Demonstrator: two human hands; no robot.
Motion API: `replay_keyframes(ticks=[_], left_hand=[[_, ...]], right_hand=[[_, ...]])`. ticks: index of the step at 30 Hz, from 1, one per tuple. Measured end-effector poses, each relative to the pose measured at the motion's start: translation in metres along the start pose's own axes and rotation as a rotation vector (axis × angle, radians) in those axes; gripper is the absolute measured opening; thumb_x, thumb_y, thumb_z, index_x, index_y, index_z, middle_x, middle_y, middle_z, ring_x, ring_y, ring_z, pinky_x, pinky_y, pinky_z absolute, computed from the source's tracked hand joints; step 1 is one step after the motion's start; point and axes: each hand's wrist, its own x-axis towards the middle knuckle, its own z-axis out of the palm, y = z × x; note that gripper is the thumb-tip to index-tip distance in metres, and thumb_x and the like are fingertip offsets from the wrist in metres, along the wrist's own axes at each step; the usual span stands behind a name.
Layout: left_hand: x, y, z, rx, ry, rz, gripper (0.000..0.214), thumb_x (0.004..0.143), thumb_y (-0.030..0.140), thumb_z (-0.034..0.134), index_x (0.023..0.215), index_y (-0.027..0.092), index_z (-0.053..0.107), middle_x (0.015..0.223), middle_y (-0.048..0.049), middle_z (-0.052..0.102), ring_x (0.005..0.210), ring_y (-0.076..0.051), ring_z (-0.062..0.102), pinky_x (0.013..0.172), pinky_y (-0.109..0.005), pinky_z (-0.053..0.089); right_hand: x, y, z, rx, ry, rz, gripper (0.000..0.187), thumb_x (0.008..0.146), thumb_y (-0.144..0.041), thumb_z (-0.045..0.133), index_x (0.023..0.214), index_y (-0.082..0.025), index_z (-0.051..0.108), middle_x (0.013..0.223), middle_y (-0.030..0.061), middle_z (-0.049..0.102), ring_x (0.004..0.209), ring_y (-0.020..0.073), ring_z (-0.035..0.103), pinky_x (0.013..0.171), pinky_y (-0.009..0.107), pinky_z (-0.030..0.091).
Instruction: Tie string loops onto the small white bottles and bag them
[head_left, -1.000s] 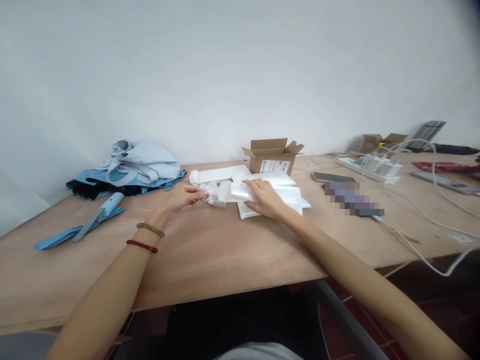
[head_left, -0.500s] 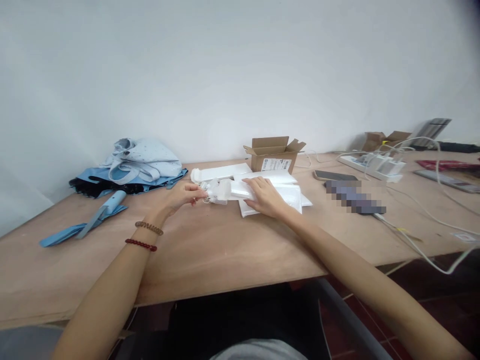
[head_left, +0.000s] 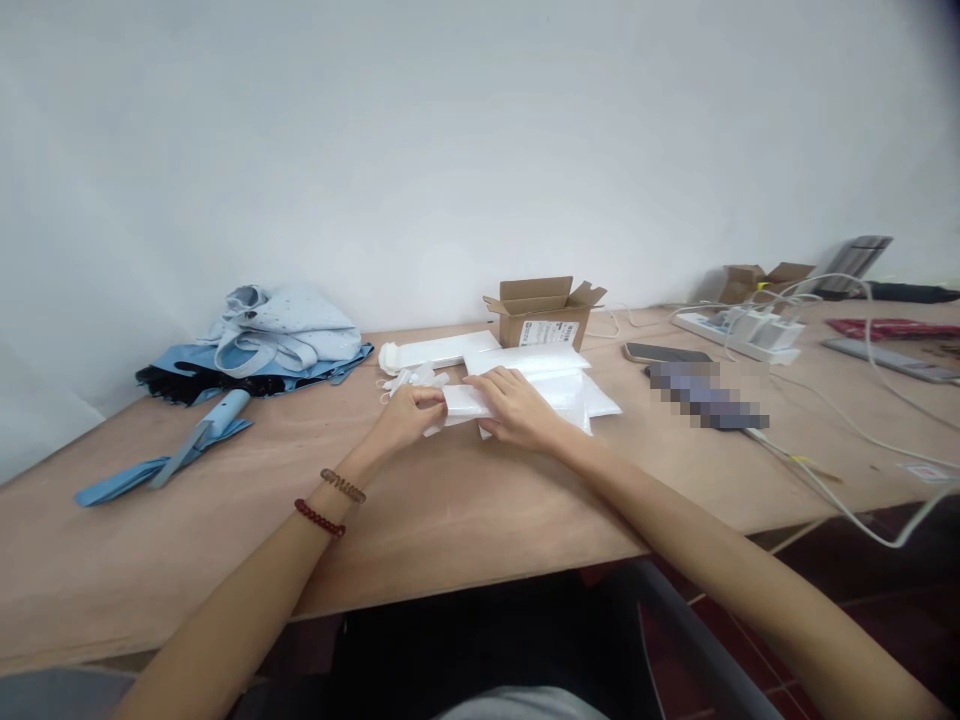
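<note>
My left hand (head_left: 409, 412) is curled and grips the left end of a white plastic packet (head_left: 463, 400) lying on the wooden table (head_left: 420, 510). My right hand (head_left: 510, 405) rests on the same packet with its fingers bent over it. Under and behind the packet lies a stack of white packets (head_left: 570, 385). A small bundle of white items (head_left: 409, 379) lies just beyond my left hand. A long white packet (head_left: 435, 351) sits further back.
An open cardboard box (head_left: 544, 310) stands behind the packets. A folded blue umbrella (head_left: 259, 335) and its blue sleeve (head_left: 161, 463) lie at the left. At the right are a phone (head_left: 664, 353), a power strip (head_left: 739, 330) with white cables, and another box (head_left: 761, 278).
My left hand moved right from the small white bundle to the packet's left end and closed on it. My right hand slid slightly left and nearer on the packet.
</note>
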Motion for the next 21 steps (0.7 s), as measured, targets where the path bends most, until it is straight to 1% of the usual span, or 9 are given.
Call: replay_keyframes(ticks=[3,6,8,10,13,15,17,19,21], left_hand=[[-0.002,0.003,0.006,-0.03,-0.013,-0.053,0.022,0.072,0.029,0.054,0.063,0.016,0.07,0.062,0.0008,0.063,0.066,-0.017,0.058,0.062,-0.025,0.043],[-0.001,-0.001,0.008,-0.059,0.075,-0.091,0.017,0.067,0.025,0.059,0.065,0.016,0.072,0.065,0.0005,0.067,0.068,-0.019,0.06,0.063,-0.026,0.045],[0.0,-0.003,0.008,-0.063,0.146,-0.099,0.016,0.066,0.025,0.062,0.07,0.016,0.075,0.071,-0.0008,0.071,0.074,-0.02,0.063,0.067,-0.027,0.047],[0.001,-0.003,0.006,-0.108,0.194,-0.111,0.019,0.068,0.028,0.065,0.078,0.016,0.076,0.081,-0.003,0.073,0.079,-0.021,0.064,0.069,-0.028,0.049],[0.002,0.0,0.0,-0.304,0.244,-0.187,0.032,0.068,0.039,0.07,0.087,0.014,0.076,0.084,-0.0066,0.073,0.073,-0.02,0.063,0.06,-0.028,0.049],[0.002,0.003,-0.004,-0.468,0.297,-0.248,0.035,0.067,0.039,0.073,0.09,0.013,0.074,0.083,-0.0072,0.072,0.067,-0.017,0.062,0.056,-0.026,0.049],[0.001,0.006,-0.007,-0.598,0.367,-0.291,0.031,0.067,0.032,0.072,0.091,0.012,0.072,0.079,-0.0064,0.071,0.062,-0.014,0.061,0.054,-0.025,0.049],[0.001,0.009,-0.01,-0.679,0.433,-0.313,0.027,0.069,0.023,0.069,0.093,0.011,0.068,0.072,-0.0058,0.069,0.058,-0.013,0.062,0.054,-0.023,0.049],[0.001,0.009,-0.01,-0.722,0.441,-0.331,0.025,0.071,0.018,0.065,0.094,0.01,0.064,0.069,-0.0069,0.069,0.058,-0.014,0.064,0.055,-0.024,0.049]], right_hand=[[0.0,-0.001,-0.002,-0.008,-0.007,-0.014,0.048,0.08,-0.015,0.054,0.126,-0.011,0.047,0.118,0.0155,0.059,0.106,0.0292,0.048,0.086,0.041,0.041],[0.001,-0.003,0.0,-0.05,-0.017,-0.033,0.05,0.081,-0.019,0.056,0.129,-0.011,0.045,0.123,0.0162,0.057,0.11,0.0303,0.047,0.09,0.043,0.04],[0.001,-0.005,0.003,-0.137,-0.013,-0.001,0.055,0.081,-0.019,0.056,0.134,-0.011,0.041,0.131,0.0184,0.051,0.119,0.0336,0.042,0.094,0.046,0.037],[0.001,-0.006,0.005,-0.249,-0.007,0.055,0.058,0.083,-0.015,0.051,0.138,-0.011,0.036,0.137,0.021,0.045,0.126,0.0366,0.036,0.096,0.05,0.034],[0.0,-0.005,0.008,-0.373,0.008,0.097,0.054,0.086,-0.007,0.04,0.14,-0.013,0.035,0.139,0.0212,0.043,0.129,0.0358,0.032,0.096,0.05,0.032],[-0.001,-0.004,0.008,-0.413,0.019,0.095,0.052,0.086,-0.003,0.036,0.137,-0.014,0.039,0.138,0.0194,0.045,0.127,0.0334,0.035,0.095,0.046,0.032],[-0.001,-0.003,0.007,-0.432,0.002,0.092,0.052,0.084,-0.001,0.037,0.133,-0.016,0.043,0.132,0.017,0.05,0.121,0.0313,0.039,0.092,0.043,0.032],[-0.001,-0.002,0.007,-0.437,-0.044,0.093,0.048,0.084,-0.002,0.039,0.128,-0.017,0.048,0.124,0.0149,0.056,0.114,0.0296,0.044,0.09,0.042,0.031],[-0.001,-0.003,0.007,-0.436,-0.096,0.096,0.04,0.087,-0.007,0.04,0.124,-0.016,0.052,0.116,0.0141,0.06,0.107,0.0284,0.047,0.089,0.041,0.03]])
